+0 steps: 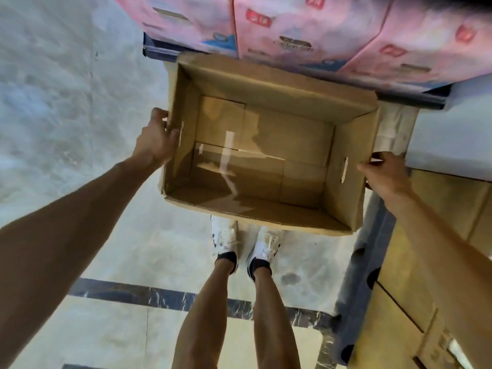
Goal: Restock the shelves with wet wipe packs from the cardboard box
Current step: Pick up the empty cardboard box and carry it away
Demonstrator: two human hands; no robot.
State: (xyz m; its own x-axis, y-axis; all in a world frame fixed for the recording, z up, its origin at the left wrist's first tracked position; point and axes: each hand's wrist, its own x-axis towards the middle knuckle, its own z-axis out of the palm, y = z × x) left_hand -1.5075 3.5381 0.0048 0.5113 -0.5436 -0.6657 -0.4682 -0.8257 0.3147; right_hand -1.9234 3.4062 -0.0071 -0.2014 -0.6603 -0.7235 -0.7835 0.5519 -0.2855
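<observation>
- We see the box (266, 145) open — inside only its taped bottom; pink packs (306, 27) on the shelf (415, 98) beyond
- Left hand (157, 139) grasps its left wall; right hand (383, 174) grasps its right wall

A shop aisle: pink packs (306, 25) fill a shelf (159, 50) (blue-edged), cartons (415, 262) stacked beside it on tiled floor (66, 89).

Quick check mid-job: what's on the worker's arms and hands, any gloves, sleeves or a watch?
Nothing worn that I can see. The left hand and right hand are bare: no gloves, and no rings that I can make out. The left forearm and right forearm are uncovered to the frame edge, with no sleeves, watch or bands.
</observation>
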